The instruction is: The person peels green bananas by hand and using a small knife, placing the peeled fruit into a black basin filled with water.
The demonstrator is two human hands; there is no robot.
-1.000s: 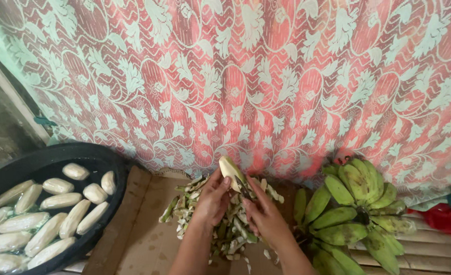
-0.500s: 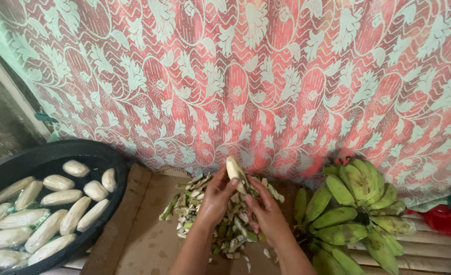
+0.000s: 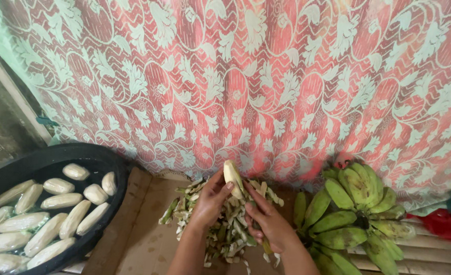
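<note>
My left hand (image 3: 211, 199) and my right hand (image 3: 269, 220) hold one partly peeled banana (image 3: 232, 176) upright between them, its pale tip pointing up. The left thumb presses on the bare flesh; the right hand grips the lower, still green part. Under both hands lies a pile of green peel strips (image 3: 224, 225) on a sheet of brown cardboard (image 3: 142, 239). Whether the right hand also holds a knife is hidden.
A black basin (image 3: 103, 158) at the left holds water and several peeled pale bananas (image 3: 47, 220). A bunch of green bananas (image 3: 356, 209) lies at the right. A red-and-white lace curtain (image 3: 266, 76) hangs behind. Red cloth (image 3: 446, 225) rests on wooden slats at the far right.
Both hands have stayed over the peel pile with the banana. The banana's bare tip has risen slightly and more pale flesh shows.
</note>
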